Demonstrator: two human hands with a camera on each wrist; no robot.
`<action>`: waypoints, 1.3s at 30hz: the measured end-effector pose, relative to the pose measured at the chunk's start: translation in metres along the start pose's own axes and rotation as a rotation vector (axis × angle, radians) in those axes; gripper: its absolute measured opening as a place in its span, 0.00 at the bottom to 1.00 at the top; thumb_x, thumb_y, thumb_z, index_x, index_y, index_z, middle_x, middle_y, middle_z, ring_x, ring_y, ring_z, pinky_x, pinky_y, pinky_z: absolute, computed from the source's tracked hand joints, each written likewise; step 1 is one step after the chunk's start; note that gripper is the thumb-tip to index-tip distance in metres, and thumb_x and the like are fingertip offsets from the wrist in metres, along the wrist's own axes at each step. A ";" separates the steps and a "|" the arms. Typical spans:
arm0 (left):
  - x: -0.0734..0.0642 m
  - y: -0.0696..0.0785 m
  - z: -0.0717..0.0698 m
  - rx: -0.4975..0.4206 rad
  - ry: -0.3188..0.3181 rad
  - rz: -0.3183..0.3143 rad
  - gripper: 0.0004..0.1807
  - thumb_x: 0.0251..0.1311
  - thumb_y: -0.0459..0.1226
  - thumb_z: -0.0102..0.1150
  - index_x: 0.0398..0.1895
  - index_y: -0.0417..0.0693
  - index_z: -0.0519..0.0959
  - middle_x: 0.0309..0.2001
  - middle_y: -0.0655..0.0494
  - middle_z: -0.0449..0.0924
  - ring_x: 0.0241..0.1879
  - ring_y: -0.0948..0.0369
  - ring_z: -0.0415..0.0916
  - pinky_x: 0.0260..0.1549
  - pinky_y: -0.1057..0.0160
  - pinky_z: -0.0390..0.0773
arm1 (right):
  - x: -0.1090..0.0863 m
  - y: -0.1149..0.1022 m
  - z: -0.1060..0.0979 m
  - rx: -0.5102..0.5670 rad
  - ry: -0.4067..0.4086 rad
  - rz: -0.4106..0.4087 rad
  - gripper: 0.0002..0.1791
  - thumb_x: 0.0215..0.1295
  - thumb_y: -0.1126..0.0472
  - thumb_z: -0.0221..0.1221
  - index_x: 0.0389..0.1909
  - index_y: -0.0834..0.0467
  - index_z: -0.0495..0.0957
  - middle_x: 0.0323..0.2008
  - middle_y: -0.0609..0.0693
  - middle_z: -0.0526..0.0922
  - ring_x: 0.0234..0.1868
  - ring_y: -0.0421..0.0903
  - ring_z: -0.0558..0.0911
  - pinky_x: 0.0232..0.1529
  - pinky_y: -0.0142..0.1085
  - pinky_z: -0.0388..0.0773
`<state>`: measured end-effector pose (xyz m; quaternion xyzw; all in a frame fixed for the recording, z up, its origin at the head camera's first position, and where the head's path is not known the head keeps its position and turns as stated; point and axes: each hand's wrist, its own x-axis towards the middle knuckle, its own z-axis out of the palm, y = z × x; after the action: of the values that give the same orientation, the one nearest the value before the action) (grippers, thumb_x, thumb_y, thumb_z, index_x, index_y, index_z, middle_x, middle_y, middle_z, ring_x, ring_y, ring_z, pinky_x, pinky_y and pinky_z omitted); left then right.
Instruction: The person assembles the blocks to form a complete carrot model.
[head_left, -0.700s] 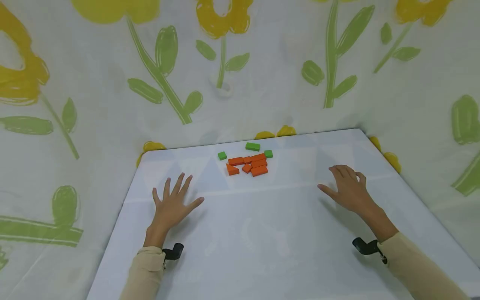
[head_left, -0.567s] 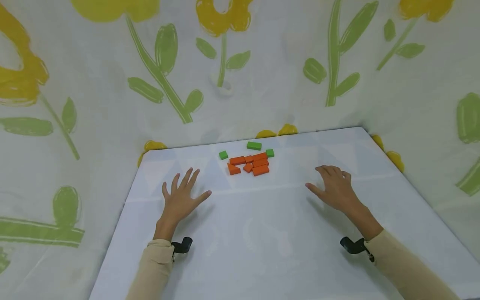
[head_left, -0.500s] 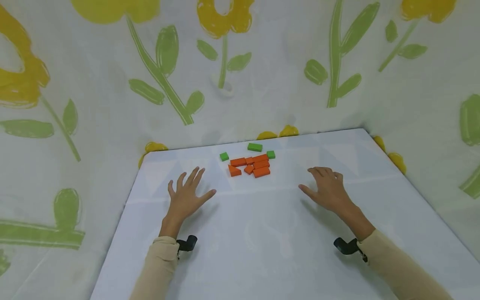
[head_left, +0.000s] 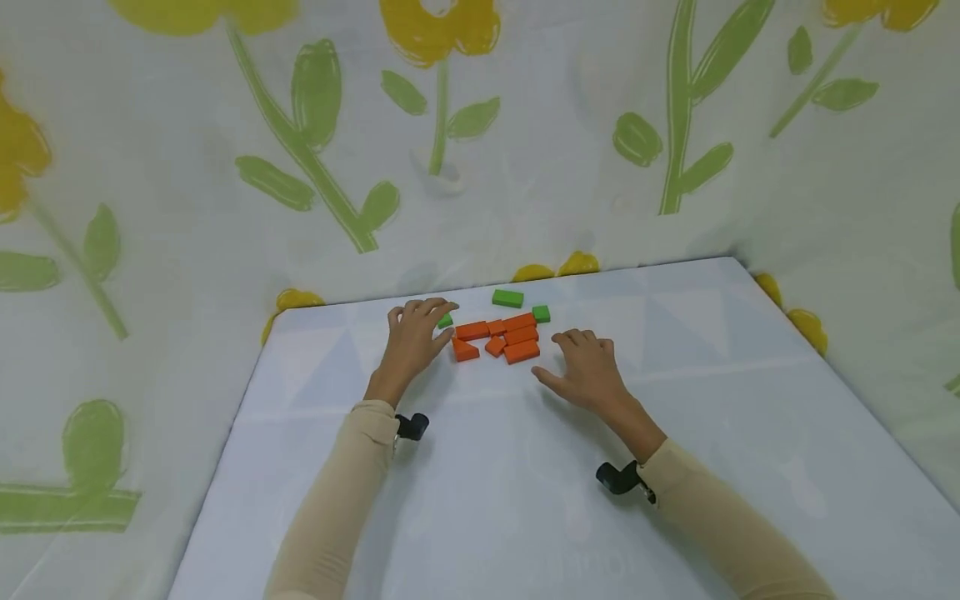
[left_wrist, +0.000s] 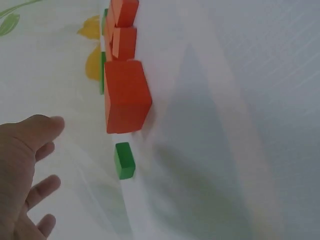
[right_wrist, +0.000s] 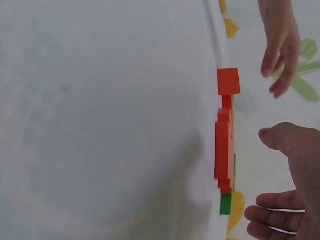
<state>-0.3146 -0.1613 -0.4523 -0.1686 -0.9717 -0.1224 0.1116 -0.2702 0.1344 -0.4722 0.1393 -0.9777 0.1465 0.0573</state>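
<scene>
My left hand (head_left: 411,342) hovers at the left end of a group of toy building blocks, its loosely bent fingers partly covering a small green block (head_left: 446,321). In the left wrist view that green block (left_wrist: 125,161) stands apart from the thumb, beyond an orange triangular block (left_wrist: 125,97). My right hand (head_left: 588,371) is at the group's right side, thumb and fingers spread, holding nothing. Nearest to it are an orange rectangular block (head_left: 522,352) and another small green block (head_left: 541,314). The right wrist view shows both the right hand (right_wrist: 295,175) and left hand (right_wrist: 283,45).
Several orange blocks lie close together, among them a long one (head_left: 472,331) and a small one (head_left: 495,346). A green rectangular block (head_left: 507,297) lies behind them. The white table (head_left: 495,500) meets a flower-patterned cloth (head_left: 540,167) at its far edge.
Both hands have moved inward toward the blocks: the left forward and right to the left green block, the right leftward to the group's right side. The blocks keep their arrangement.
</scene>
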 end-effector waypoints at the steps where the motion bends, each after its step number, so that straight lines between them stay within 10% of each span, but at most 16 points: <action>1: 0.006 -0.002 -0.002 0.022 -0.029 0.043 0.25 0.67 0.40 0.63 0.67 0.60 0.74 0.66 0.56 0.72 0.64 0.49 0.63 0.61 0.41 0.57 | 0.002 -0.003 0.002 0.002 0.002 0.006 0.38 0.61 0.36 0.63 0.62 0.61 0.75 0.59 0.59 0.76 0.60 0.57 0.71 0.57 0.57 0.64; 5: 0.026 -0.009 -0.009 0.041 -0.234 0.172 0.31 0.64 0.28 0.62 0.69 0.62 0.74 0.67 0.60 0.73 0.65 0.52 0.65 0.64 0.43 0.60 | 0.009 -0.014 0.007 0.026 -0.001 0.015 0.37 0.62 0.37 0.63 0.61 0.61 0.76 0.59 0.59 0.76 0.60 0.57 0.71 0.57 0.57 0.64; 12: 0.041 -0.014 -0.013 -0.068 -0.550 0.132 0.37 0.65 0.23 0.58 0.72 0.66 0.70 0.69 0.61 0.70 0.66 0.53 0.65 0.66 0.46 0.64 | 0.013 -0.025 0.012 0.035 -0.033 0.012 0.36 0.61 0.38 0.64 0.62 0.59 0.75 0.60 0.57 0.76 0.61 0.56 0.70 0.57 0.55 0.63; 39: 0.052 -0.025 0.013 -0.140 -0.481 0.227 0.25 0.58 0.34 0.69 0.60 0.53 0.80 0.63 0.54 0.74 0.60 0.51 0.65 0.63 0.44 0.63 | 0.018 0.001 0.009 0.069 -0.064 -0.008 0.28 0.67 0.51 0.63 0.65 0.58 0.73 0.62 0.56 0.74 0.64 0.56 0.68 0.63 0.59 0.59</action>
<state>-0.3733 -0.1652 -0.4558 -0.3079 -0.9344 -0.1323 -0.1211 -0.2879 0.1279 -0.4780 0.1499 -0.9728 0.1754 0.0218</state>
